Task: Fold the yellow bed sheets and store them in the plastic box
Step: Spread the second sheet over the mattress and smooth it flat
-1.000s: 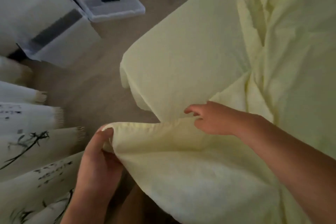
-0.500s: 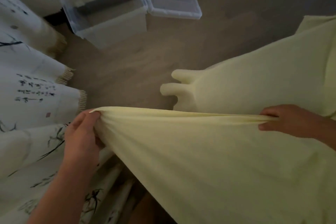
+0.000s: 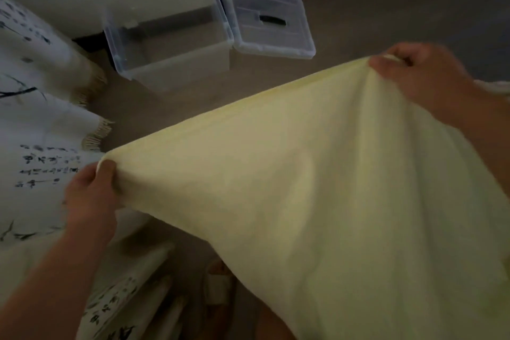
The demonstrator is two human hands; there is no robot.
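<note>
Head view: left hand (image 3: 91, 188) and right hand (image 3: 422, 77) each pinch sheet (image 3: 317, 188) edge in fingers, holding it taut in air, likely to align fold. Box (image 3: 168, 44) open on floor beyond, lid (image 3: 271, 27) beside.

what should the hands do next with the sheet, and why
Probably bring the left hand across to the right hand, matching corners. Each pinches one end of the yellow sheet's stretched top edge, which hangs unfolded, and the plastic box stands open.
</note>
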